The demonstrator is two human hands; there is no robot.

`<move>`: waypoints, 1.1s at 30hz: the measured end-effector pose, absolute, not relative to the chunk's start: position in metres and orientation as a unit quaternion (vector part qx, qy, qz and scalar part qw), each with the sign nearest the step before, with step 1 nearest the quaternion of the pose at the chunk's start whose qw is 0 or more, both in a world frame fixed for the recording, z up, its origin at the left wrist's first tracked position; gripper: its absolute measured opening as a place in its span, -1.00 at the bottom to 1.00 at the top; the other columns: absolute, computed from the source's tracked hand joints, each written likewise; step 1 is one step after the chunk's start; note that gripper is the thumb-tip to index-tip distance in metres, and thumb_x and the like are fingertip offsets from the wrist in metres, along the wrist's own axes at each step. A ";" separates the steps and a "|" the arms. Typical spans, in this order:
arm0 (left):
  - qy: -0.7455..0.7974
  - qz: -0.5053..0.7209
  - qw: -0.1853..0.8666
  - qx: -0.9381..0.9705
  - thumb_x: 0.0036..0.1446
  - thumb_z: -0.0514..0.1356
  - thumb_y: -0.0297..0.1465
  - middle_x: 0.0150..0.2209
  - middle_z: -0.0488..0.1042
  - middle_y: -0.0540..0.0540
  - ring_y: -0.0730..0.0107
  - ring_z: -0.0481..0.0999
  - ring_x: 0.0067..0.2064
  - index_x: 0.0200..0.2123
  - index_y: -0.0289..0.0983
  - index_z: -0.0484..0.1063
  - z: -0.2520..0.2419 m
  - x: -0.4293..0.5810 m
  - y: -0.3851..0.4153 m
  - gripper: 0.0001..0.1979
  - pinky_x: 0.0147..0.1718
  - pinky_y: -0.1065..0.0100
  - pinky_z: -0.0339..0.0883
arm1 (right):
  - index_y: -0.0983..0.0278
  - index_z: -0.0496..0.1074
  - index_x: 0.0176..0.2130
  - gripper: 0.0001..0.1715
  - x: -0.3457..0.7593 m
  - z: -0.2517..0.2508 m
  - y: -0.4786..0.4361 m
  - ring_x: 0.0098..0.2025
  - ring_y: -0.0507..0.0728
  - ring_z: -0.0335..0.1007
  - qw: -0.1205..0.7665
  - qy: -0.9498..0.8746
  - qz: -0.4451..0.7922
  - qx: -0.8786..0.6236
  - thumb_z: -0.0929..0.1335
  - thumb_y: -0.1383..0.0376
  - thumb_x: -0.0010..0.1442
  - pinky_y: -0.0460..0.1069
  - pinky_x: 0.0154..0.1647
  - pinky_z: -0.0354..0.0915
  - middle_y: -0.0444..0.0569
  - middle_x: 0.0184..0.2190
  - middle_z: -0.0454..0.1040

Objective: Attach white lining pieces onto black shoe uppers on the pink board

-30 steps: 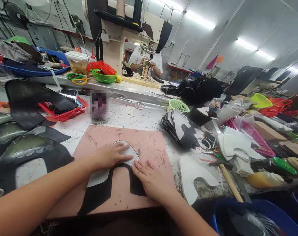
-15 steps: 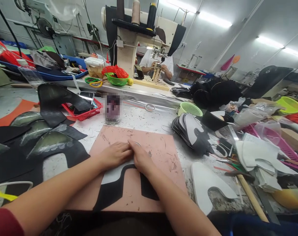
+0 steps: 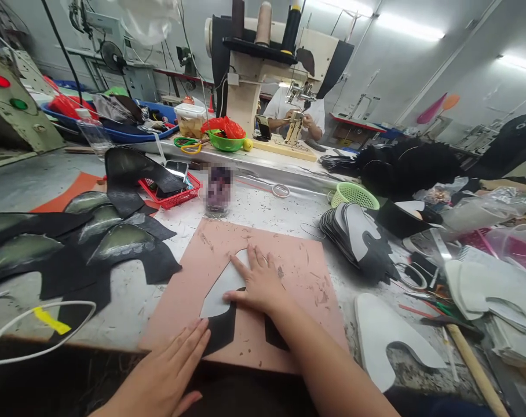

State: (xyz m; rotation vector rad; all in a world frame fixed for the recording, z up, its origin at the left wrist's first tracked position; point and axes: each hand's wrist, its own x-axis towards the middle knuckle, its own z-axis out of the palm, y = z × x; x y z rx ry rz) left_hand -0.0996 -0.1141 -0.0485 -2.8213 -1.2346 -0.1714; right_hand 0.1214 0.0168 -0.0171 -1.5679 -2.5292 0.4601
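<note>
On a pink board [image 3: 306, 272] lies a black shoe-upper-like piece [image 3: 222, 336] with a light grey backing piece [image 3: 222, 289] on top of it. My right hand [image 3: 260, 281] rests flat over the right part of both, fingers spread and pointing away from me. At the piece's lower left corner, my left hand [image 3: 170, 362] lies with fingers stretched out, its fingertips touching the black material. Part of the black piece is hidden under my right hand and wrist.
Black pieces with greenish patches [image 3: 124, 243] lie left. To the right are a stack of grey-and-black pieces [image 3: 354, 234], white cut-outs [image 3: 376, 324] and a wooden-handled hammer [image 3: 471, 359]. A sewing machine [image 3: 245, 81] stands behind, with a person [image 3: 271, 110] beyond it.
My left hand has come down and toward me, from the top of the piece to its lower left corner. My right hand has spread out flat. The view has swung left.
</note>
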 end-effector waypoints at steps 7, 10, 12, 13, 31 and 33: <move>-0.407 -0.084 0.074 -0.907 0.05 0.07 -0.35 0.05 0.34 -0.21 0.17 0.38 0.01 0.18 -0.28 0.01 -0.044 -0.093 -0.119 -0.39 -0.06 0.27 0.28 | 0.17 0.37 -0.14 -0.73 0.085 -0.002 -0.020 -0.09 0.16 0.28 0.114 -0.851 0.169 -0.484 0.25 0.21 0.14 0.05 -0.11 0.19 0.02 -0.13 0.37; -0.420 -0.056 0.056 -0.904 0.05 0.07 -0.35 0.06 0.32 -0.21 0.18 0.36 0.02 0.15 -0.28 0.10 -0.044 -0.091 -0.122 -0.44 -0.04 0.28 0.25 | 0.18 0.38 -0.37 -0.90 0.073 0.001 -0.035 -0.26 0.07 0.33 0.092 -0.845 0.215 -0.481 0.26 0.30 0.10 -0.08 -0.31 0.22 -0.12 -0.33 0.41; -0.435 -0.035 0.028 -0.899 0.06 0.07 -0.35 0.09 0.28 -0.20 0.20 0.33 0.06 0.15 -0.26 0.12 -0.045 -0.090 -0.124 -0.45 -0.01 0.30 0.21 | 0.19 0.37 -0.42 -0.91 0.069 0.003 -0.038 -0.27 0.06 0.32 0.088 -0.843 0.217 -0.484 0.27 0.32 0.08 -0.09 -0.33 0.20 -0.13 -0.37 0.41; -0.439 -0.029 0.021 -0.898 0.05 0.07 -0.35 0.11 0.26 -0.19 0.20 0.31 0.07 0.15 -0.26 0.12 -0.046 -0.089 -0.125 -0.45 0.00 0.30 0.20 | 0.19 0.37 -0.44 -0.91 0.067 0.004 -0.038 -0.28 0.06 0.32 0.086 -0.843 0.220 -0.483 0.28 0.33 0.07 -0.09 -0.35 0.19 -0.14 -0.38 0.41; -0.427 -0.135 0.077 -0.891 0.04 0.04 -0.40 0.00 0.38 -0.16 0.22 0.38 -0.01 0.11 -0.25 0.13 -0.063 -0.097 -0.131 -0.49 -0.05 0.30 0.26 | 0.27 0.36 -0.46 -0.84 0.068 -0.013 -0.052 -0.36 0.10 0.26 0.107 -0.918 0.073 -0.375 0.22 0.38 0.09 -0.03 -0.39 0.15 -0.03 -0.43 0.40; -0.441 -0.126 0.078 -0.885 0.05 0.06 -0.35 0.01 0.38 -0.12 0.22 0.35 0.01 0.09 -0.20 0.16 -0.064 -0.097 -0.128 -0.51 -0.01 0.28 0.20 | 0.30 0.35 -0.42 -0.87 0.064 -0.018 -0.050 -0.35 0.12 0.26 0.098 -0.928 0.061 -0.354 0.22 0.40 0.07 -0.01 -0.39 0.16 0.01 -0.42 0.38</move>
